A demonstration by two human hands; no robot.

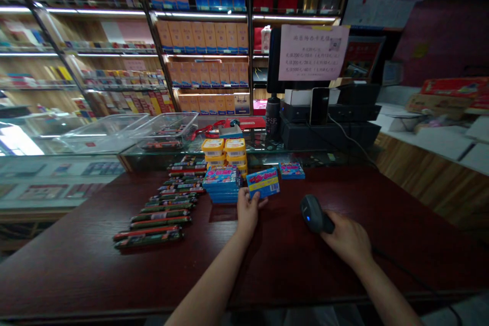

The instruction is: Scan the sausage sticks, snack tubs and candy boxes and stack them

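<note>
The blue snack packet (263,182) sits in the left hand (247,211), pinched at its lower edge by thumb and fingers and tilted so its yellow label faces toward the barcode scanner (315,213). The right hand (347,238) is closed around the scanner's handle, with the head aimed at the packet and a blue light showing on its body. The packet is held just above the dark red counter (76,265), to the right of a stack of matching blue packets (222,183) and apart from one more blue packet (292,170) lying alone farther back.

Judging by the layout, the scanning looks to be somewhere in its middle: one packet is up for reading, while the stack beside it, the yellow tubs (224,152) behind it and the long row of sausage sticks (164,209) to the left all rest on the counter. Nothing in the view tells which of these have already been read, so the share left to do cannot be fixed. Behind the goods stand a monitor with a pink notice (312,52) and two clear plastic trays (133,131) on the glass case.
</note>
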